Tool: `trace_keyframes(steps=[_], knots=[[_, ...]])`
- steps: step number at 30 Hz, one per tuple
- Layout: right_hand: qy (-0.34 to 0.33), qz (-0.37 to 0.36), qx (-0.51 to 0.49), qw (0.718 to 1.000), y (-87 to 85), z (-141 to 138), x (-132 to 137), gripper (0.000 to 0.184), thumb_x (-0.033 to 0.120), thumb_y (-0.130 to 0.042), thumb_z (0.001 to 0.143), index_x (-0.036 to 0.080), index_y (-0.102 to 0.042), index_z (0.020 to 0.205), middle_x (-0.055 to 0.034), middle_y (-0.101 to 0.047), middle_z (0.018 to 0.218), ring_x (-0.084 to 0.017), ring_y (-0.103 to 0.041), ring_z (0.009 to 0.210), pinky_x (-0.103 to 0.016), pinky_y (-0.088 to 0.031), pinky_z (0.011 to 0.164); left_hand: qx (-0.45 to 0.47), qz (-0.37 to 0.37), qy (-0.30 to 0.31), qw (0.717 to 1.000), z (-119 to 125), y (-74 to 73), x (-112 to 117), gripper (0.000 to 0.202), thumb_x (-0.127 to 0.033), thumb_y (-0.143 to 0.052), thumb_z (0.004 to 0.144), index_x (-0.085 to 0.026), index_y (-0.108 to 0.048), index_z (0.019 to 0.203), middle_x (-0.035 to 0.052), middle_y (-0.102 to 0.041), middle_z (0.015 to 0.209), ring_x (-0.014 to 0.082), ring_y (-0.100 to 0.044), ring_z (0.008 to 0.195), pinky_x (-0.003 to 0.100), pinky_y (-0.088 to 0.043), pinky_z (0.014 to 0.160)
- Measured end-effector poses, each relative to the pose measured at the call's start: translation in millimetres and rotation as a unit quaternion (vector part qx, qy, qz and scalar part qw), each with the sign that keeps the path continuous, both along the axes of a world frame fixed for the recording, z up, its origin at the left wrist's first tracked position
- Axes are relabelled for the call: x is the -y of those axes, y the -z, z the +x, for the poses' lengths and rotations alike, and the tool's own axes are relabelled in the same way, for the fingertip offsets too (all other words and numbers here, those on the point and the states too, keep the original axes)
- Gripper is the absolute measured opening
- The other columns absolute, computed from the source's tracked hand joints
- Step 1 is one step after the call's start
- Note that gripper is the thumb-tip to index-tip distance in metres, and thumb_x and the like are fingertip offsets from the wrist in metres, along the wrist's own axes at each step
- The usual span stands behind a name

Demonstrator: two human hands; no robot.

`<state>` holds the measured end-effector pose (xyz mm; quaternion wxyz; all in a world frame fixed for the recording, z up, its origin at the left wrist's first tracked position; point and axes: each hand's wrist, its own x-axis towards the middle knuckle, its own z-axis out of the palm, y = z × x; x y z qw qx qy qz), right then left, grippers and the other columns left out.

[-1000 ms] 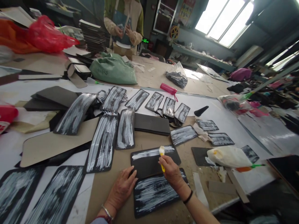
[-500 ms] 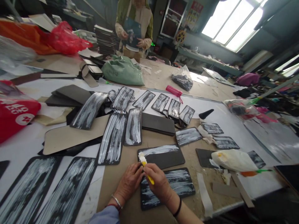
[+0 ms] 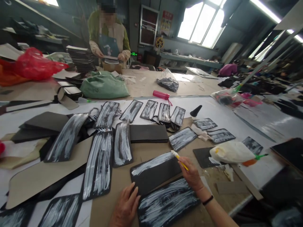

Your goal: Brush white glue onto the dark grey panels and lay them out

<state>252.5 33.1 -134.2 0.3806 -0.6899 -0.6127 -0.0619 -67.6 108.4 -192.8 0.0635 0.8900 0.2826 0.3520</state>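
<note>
My right hand is closed on a yellow-handled brush. Its white bristles touch the far right end of a black panel that carries one white glue stripe along its far edge. My left hand lies flat with fingers spread, pressing the panel's near left corner. Another black panel, covered in white strokes, lies just in front between my hands.
Several glue-streaked black panels spread across the table to the left and far side. A white glue bag lies to the right, a green sack and pink tube farther back. A person stands across the table handling a stack.
My right hand swept the brush from the panel's left end to its right end, lengthening the white stripe. The camera view tilted up and shifted.
</note>
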Motion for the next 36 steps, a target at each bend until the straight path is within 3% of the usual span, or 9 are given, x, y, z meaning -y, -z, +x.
trace_keyframes(steps=[7, 13, 18, 22, 26, 30, 33, 36], knots=[[-0.04, -0.002, 0.062, 0.997, -1.0, 16, -1, 0.022, 0.017, -0.045, 0.093, 0.022, -0.058, 0.11, -0.0088, -0.063, 0.094, -0.02, -0.063, 0.088, -0.03, -0.055, 0.076, -0.032, 0.033, 0.026, 0.999, -6, 16.3, -5, 0.026, -0.023, -0.053, 0.083, -0.015, -0.058, 0.108, 0.013, -0.062, 0.106, 0.0196, -0.06, 0.098, 0.029, -0.054, 0.08], [-0.058, -0.018, 0.051, 0.997, -9.3, 12, 1, 0.021, 0.018, -0.044, 0.092, 0.02, -0.06, 0.107, -0.0094, -0.063, 0.094, -0.02, -0.063, 0.087, -0.032, -0.055, 0.076, -0.033, 0.004, 0.019, 0.999, -5, 11.2, -3, 0.028, -0.022, -0.054, 0.083, -0.016, -0.057, 0.11, 0.0126, -0.061, 0.108, 0.0203, -0.059, 0.1, 0.032, -0.054, 0.082], [-0.044, -0.025, -0.079, 0.996, -30.6, -37, 8, 0.017, 0.021, -0.049, 0.09, 0.02, -0.062, 0.101, -0.0076, -0.063, 0.091, -0.02, -0.062, 0.086, -0.033, -0.054, 0.077, -0.022, -0.055, -0.002, 0.998, -1, -5.1, 4, 0.027, -0.022, -0.054, 0.083, -0.018, -0.057, 0.109, 0.0121, -0.06, 0.11, 0.0217, -0.058, 0.102, 0.037, -0.054, 0.085], [-0.001, -0.02, -0.228, 0.973, -40.6, -91, 3, 0.016, 0.03, -0.052, 0.088, 0.019, -0.064, 0.089, -0.008, -0.064, 0.085, -0.021, -0.064, 0.079, -0.033, -0.056, 0.072, -0.021, -0.061, -0.002, 0.998, 0, -11.7, 5, 0.027, -0.02, -0.052, 0.083, -0.016, -0.057, 0.109, 0.0129, -0.06, 0.106, 0.0223, -0.058, 0.102, 0.039, -0.054, 0.085], [0.049, -0.046, -0.403, 0.913, -31.7, -138, -9, 0.027, 0.042, -0.055, 0.086, 0.016, -0.063, 0.087, -0.0088, -0.066, 0.081, -0.021, -0.066, 0.065, -0.032, -0.059, 0.06, 0.001, -0.057, -0.005, 0.998, -1, -8.7, 4, 0.021, -0.019, -0.05, 0.084, -0.014, -0.057, 0.104, 0.0122, -0.06, 0.101, 0.0206, -0.059, 0.099, 0.035, -0.055, 0.083], [0.061, -0.05, -0.508, 0.858, -10.5, -165, -21, 0.035, 0.05, -0.058, 0.081, 0.016, -0.06, 0.087, -0.0073, -0.066, 0.073, -0.022, -0.066, 0.059, -0.034, -0.06, 0.057, 0.011, -0.049, -0.01, 0.999, -1, -4.0, 4, 0.015, -0.019, -0.05, 0.085, -0.015, -0.058, 0.096, 0.0106, -0.061, 0.099, 0.0197, -0.06, 0.096, 0.034, -0.056, 0.081], [0.07, -0.047, -0.514, 0.854, 1.6, -165, -24, 0.039, 0.054, -0.057, 0.081, 0.016, -0.059, 0.086, -0.0074, -0.066, 0.072, -0.022, -0.067, 0.059, -0.035, -0.06, 0.057, 0.01, -0.046, -0.003, 0.999, -1, -2.9, 4, 0.014, -0.02, -0.05, 0.084, -0.015, -0.059, 0.095, 0.0105, -0.061, 0.099, 0.0199, -0.06, 0.096, 0.034, -0.056, 0.081], [0.096, -0.027, -0.479, 0.872, 1.2, -157, -24, 0.039, 0.054, -0.058, 0.08, 0.015, -0.06, 0.086, -0.008, -0.066, 0.075, -0.023, -0.067, 0.062, -0.035, -0.06, 0.06, 0.011, -0.048, -0.003, 0.999, -2, -3.7, 4, 0.015, -0.02, -0.051, 0.084, -0.016, -0.058, 0.096, 0.0107, -0.061, 0.099, 0.0207, -0.06, 0.097, 0.036, -0.056, 0.081]])
